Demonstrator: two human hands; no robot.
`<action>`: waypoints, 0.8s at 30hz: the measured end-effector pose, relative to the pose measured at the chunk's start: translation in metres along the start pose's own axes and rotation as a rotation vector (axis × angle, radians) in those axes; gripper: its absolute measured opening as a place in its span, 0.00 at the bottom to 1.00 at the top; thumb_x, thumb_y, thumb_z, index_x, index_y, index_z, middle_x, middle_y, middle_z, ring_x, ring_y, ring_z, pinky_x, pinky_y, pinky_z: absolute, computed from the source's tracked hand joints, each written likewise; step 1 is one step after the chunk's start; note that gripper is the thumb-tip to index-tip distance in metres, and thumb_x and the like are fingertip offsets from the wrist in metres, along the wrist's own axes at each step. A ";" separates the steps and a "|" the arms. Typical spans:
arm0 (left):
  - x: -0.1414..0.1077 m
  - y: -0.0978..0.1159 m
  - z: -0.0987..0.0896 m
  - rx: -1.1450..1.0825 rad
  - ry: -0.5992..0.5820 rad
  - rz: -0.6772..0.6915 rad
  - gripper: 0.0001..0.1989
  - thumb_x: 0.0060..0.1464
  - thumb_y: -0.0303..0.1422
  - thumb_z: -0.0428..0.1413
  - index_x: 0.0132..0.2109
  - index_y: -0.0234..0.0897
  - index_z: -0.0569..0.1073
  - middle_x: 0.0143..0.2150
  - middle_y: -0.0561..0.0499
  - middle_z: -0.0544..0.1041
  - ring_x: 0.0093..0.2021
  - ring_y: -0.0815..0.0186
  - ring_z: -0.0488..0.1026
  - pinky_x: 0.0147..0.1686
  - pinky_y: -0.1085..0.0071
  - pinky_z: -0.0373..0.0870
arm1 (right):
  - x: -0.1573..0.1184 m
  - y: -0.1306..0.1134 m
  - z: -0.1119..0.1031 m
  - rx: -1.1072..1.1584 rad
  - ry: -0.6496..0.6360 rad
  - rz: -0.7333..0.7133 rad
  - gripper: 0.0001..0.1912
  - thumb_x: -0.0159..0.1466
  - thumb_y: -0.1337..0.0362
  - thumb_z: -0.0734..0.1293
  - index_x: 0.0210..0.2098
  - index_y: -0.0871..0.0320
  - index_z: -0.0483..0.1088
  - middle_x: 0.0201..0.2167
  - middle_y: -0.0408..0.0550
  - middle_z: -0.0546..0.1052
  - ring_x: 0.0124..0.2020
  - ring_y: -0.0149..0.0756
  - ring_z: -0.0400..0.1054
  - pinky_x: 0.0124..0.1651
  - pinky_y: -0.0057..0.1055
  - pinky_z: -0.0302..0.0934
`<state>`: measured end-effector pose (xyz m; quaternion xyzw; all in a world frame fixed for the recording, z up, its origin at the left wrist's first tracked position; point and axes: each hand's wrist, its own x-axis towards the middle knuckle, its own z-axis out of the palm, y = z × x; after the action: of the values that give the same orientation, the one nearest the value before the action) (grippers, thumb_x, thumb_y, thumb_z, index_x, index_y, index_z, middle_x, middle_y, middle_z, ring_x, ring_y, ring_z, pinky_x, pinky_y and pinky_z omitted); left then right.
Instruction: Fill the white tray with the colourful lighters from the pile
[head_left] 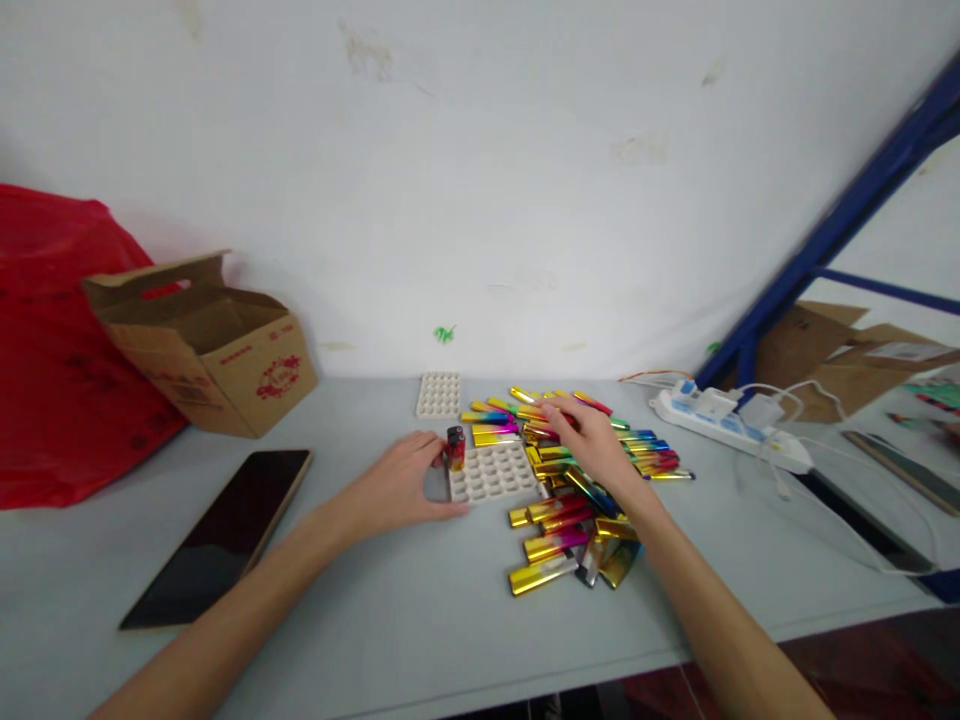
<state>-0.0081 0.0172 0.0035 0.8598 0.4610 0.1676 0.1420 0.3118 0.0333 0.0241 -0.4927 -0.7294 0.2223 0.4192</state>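
Note:
My left hand (409,480) curves around the left side of a white tray (491,474) with rows of round pockets, thumb at its near corner and fingertips by the far one. One red and dark lighter (456,449) stands upright in the tray's far left corner, beside those fingertips. Over the pile of shiny multicoloured lighters (555,545), my right hand (581,430) pinches a red and gold lighter (531,412) at the far side. Several lighters lie flat along the tray's far and right edges.
A second white tray (439,395) lies near the wall. On the left are a dark tablet (217,540), an open cardboard box (225,360) and a red bag (67,350). A power strip (731,428) with cables and a blue metal frame (840,220) occupy the right.

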 end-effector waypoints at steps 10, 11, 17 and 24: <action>0.000 0.002 0.005 -0.023 0.039 0.026 0.28 0.51 0.60 0.70 0.40 0.42 0.72 0.45 0.43 0.82 0.47 0.48 0.80 0.50 0.56 0.77 | -0.004 -0.020 0.038 0.654 0.005 0.255 0.33 0.67 0.28 0.71 0.32 0.52 0.69 0.27 0.40 0.71 0.28 0.35 0.66 0.33 0.32 0.65; 0.000 0.003 0.004 -0.023 0.038 0.025 0.28 0.51 0.60 0.70 0.40 0.42 0.72 0.45 0.43 0.82 0.47 0.48 0.80 0.50 0.56 0.77 | -0.005 -0.023 0.039 0.721 -0.037 0.270 0.32 0.66 0.28 0.71 0.34 0.51 0.68 0.27 0.39 0.71 0.27 0.35 0.66 0.33 0.32 0.66; 0.001 0.004 0.005 -0.035 0.036 0.013 0.29 0.49 0.60 0.71 0.40 0.43 0.71 0.45 0.44 0.82 0.47 0.48 0.80 0.50 0.56 0.77 | -0.010 -0.041 0.045 0.851 -0.223 0.364 0.32 0.63 0.29 0.75 0.38 0.50 0.66 0.22 0.30 0.57 0.19 0.27 0.45 0.22 0.26 0.46; 0.001 0.001 0.005 -0.043 0.011 0.009 0.29 0.50 0.60 0.70 0.40 0.42 0.72 0.45 0.43 0.81 0.47 0.47 0.80 0.49 0.56 0.76 | -0.019 -0.046 0.062 0.266 -0.015 0.137 0.30 0.70 0.39 0.67 0.23 0.52 0.58 0.22 0.39 0.60 0.26 0.32 0.53 0.29 0.32 0.46</action>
<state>-0.0045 0.0171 -0.0009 0.8578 0.4540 0.1829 0.1572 0.2386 0.0023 0.0166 -0.4797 -0.6614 0.3486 0.4593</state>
